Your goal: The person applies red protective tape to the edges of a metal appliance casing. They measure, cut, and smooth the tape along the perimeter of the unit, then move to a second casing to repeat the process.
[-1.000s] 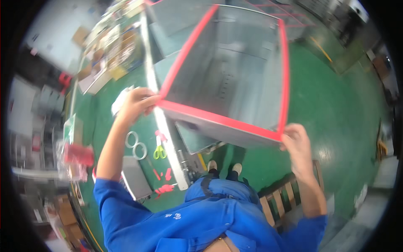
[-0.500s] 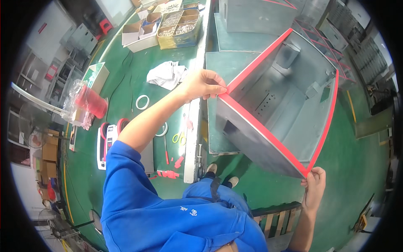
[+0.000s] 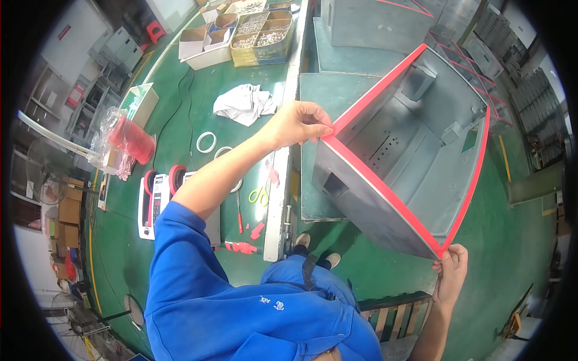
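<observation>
A grey metal box (image 3: 370, 207) stands with its open side up, and red tape (image 3: 385, 191) runs along its rim. My left hand (image 3: 298, 125) is closed at the rim's left corner, thumb and forefinger pinching the red tape there. At the near right corner my right hand (image 3: 451, 274) is closed too, its fingertips pinched on the tape. Between both hands the near strip lies straight along the rim. Inside the box are several holes and a raised block (image 3: 417, 81). What lies under the fingertips is mostly hidden.
Left of me, a green-topped bench (image 3: 180, 138) carries a tape dispenser (image 3: 161, 201), yellow-green scissors (image 3: 259, 195), white tape rolls (image 3: 206, 142), a white cloth (image 3: 244, 104) and a divided parts bin (image 3: 260, 39). Another grey box (image 3: 373, 27) stands beyond. A wooden pallet (image 3: 397, 319) lies near my right arm.
The view has shifted slightly. Both hands keep their pinch at the same two corners of the box, and the tape between them looks unchanged.
</observation>
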Tool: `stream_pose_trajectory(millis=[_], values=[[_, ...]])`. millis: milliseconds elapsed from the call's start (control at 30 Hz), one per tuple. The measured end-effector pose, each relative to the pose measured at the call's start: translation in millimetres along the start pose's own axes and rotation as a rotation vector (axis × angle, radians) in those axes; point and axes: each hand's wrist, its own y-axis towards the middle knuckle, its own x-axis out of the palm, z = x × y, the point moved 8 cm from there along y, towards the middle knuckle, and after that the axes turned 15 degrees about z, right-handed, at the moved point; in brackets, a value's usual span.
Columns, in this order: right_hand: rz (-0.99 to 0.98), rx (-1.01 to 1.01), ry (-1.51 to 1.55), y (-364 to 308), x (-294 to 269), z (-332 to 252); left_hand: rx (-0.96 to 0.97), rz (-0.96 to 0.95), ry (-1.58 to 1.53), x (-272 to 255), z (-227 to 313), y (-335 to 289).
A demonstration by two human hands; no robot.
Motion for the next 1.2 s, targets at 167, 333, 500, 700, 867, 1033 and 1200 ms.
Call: stream_pose_trajectory(millis=[167,333,500,700,867,1033,1200], values=[[-0.007,0.003,0.021,-1,0,0,0.024,-0.008,0.037,1,1,-2],[0.006,-0.004,0.009,-1,1,-1,0.064,-0.002,0.024,1,4,-4],[0.024,0.006,0.002,-1,0,1,0.088,0.006,0.044,2,5,-5],[0.044,0.019,-0.001,-1,0,0,0.573,0.124,0.213,-2,23,-9],[0.041,0.065,-0.008,-2,0,-2,-0.015,0.132,-0.108,-16,-20,-4],[0.078,0.097,0.094,-1,-3,5,-0.175,0.113,-0.374,-5,-31,-11],[0.066,0.078,0.104,-3,7,9,-0.283,0.069,-0.473,12,-32,-17]])
